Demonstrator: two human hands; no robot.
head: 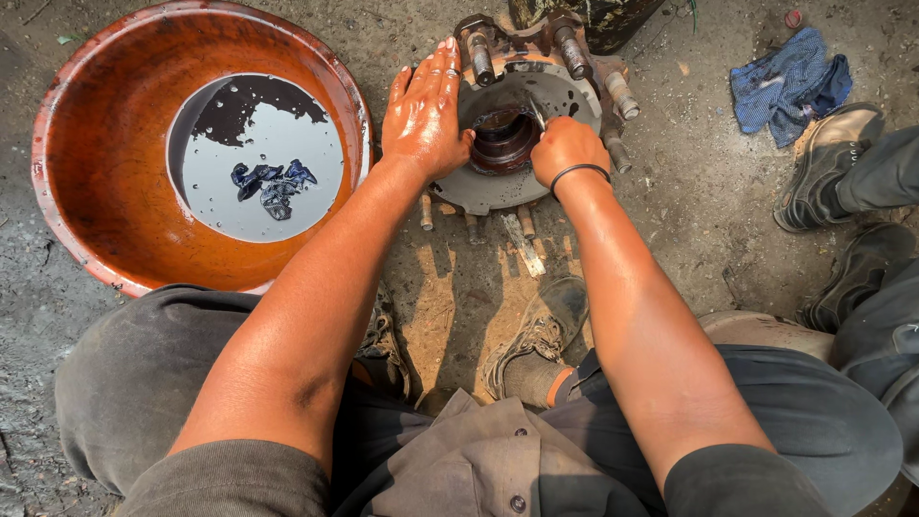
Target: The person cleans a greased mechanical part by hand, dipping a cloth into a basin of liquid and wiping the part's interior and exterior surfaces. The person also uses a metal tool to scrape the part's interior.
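A wheel hub (522, 124) with threaded studs (572, 50) lay flat on the dirt ground (689, 191), directly ahead of the person's worn shoes (536, 335). The left hand (424, 113), fingers spread flat and wet with oil, pressed on the hub's left flange and grasped nothing. The right hand (567, 148) was curled closed around a slim metal tool (535, 112) whose tip entered the central bore (503, 139). The bore appeared dark and greasy, so the work inside it was judged to be under way, not finished. To the left stood an orange basin (105, 153) holding dark liquid and a soaked rag (271, 184). A blue cloth (790, 81) lay at upper right, near another person's boots (828, 168).
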